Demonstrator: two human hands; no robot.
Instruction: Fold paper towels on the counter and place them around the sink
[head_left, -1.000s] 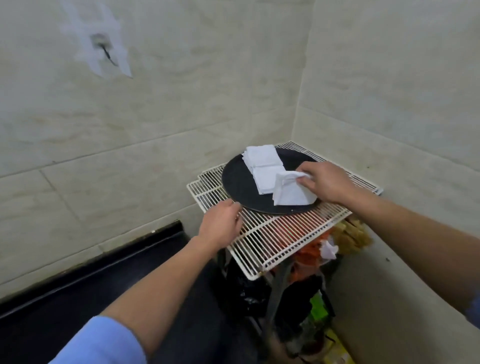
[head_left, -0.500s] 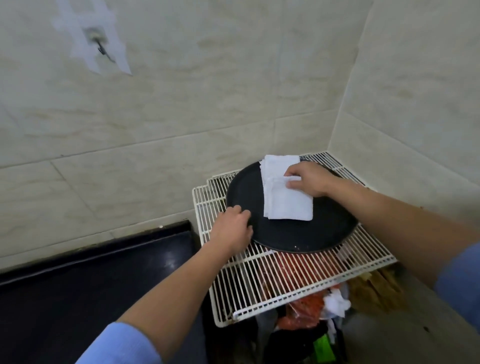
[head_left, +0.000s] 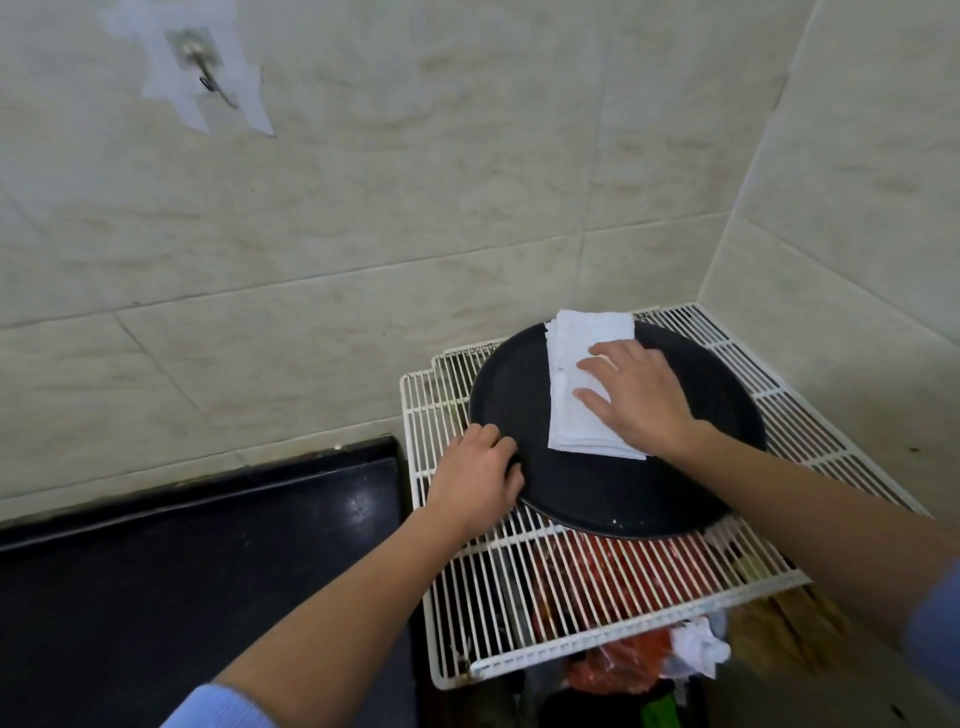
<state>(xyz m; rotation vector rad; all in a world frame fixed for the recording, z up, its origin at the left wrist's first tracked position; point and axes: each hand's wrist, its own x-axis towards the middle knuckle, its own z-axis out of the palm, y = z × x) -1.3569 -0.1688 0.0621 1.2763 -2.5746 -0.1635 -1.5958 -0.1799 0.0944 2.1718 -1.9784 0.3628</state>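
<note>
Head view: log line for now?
right hand flat on paper towels | left hand grips black tray rim | tray on wire rack

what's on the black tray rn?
Folded paper towels lie stacked on the black tray, the right hand flat on them; the left hand grips its rim. The hand covers the stack's right side.

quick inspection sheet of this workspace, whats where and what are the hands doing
surface: white wire rack in the tiled corner, black counter to its left
job's things: stack of folded paper towels lying on a round black tray on the rack
clutter: red bag and crumpled white paper under the rack
hands: left hand grips the tray's rim; right hand presses flat on the towels
cables: nothing seen
surroundings: tiled walls, taped metal hook upper left; no sink in view
</note>
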